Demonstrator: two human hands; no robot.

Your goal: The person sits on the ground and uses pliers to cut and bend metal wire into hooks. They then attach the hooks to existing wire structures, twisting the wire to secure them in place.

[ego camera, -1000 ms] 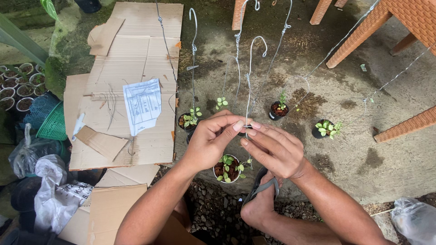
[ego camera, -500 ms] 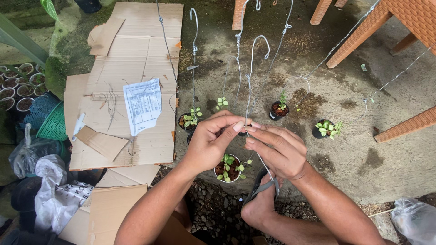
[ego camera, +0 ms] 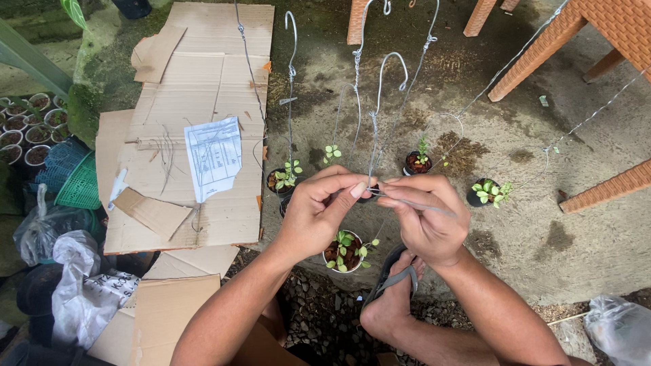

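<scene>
Both hands meet above a small white pot (ego camera: 347,252) of red-brown medium and green seedlings, which sits on the ground just under them: the left hand (ego camera: 319,213) is closed, pinching the lower end of a wire hanger (ego camera: 377,115) between thumb and fingers, and the right hand (ego camera: 427,220) is closed on the same wire, gripping a straight length that sticks out past its knuckles. Judging from this, the wire is being fixed to the pot and is not yet finished, since the strands are still loose in the fingers. Beyond the hands, three dark pots (ego camera: 485,193) with seedlings already carry hooked wires, so those look done. A foot in a dark sandal (ego camera: 393,281) rests below the right hand. The surface is rough, stained concrete floor (ego camera: 563,237) with gravel nearer the body. To the left of the hands lie flattened cardboard (ego camera: 196,88), a printed paper sheet (ego camera: 213,156), a green basket (ego camera: 78,183) and plastic bags (ego camera: 74,285); woven chair legs (ego camera: 529,61) stand beyond the right hand
</scene>
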